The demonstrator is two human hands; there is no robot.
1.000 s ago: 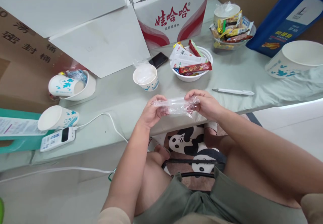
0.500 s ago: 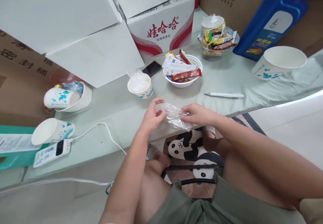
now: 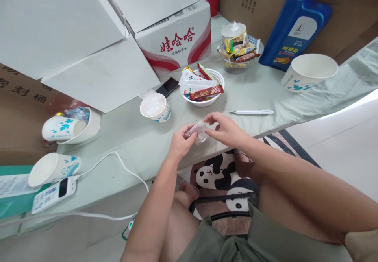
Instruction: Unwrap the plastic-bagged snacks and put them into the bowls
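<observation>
A crumpled piece of clear plastic film (image 3: 201,135) is held over the front edge of the table. My left hand (image 3: 182,143) is closed on its left side, thumb on top. At its right side, my right hand (image 3: 226,130) has curled fingers and the thumb at the film's edge. Beyond the hands stands a white bowl (image 3: 203,103) filled with wrapped snack sticks. To the left of that bowl is a paper cup (image 3: 156,111) with clear plastic bunched in it. A white pen (image 3: 252,112) lies to the right of my hands.
Behind are a dark phone (image 3: 167,87), a white carton (image 3: 177,45), a clear bowl of snacks (image 3: 240,55) and a blue jug (image 3: 295,30). A large paper tub (image 3: 310,73) stands right. Left are tipped cups (image 3: 54,169), a white device (image 3: 54,195) and its cable (image 3: 130,167).
The film is bunched smaller and my left hand has closed on it. My right hand has shifted up to its edge with a looser hold. The whole view has shifted slightly.
</observation>
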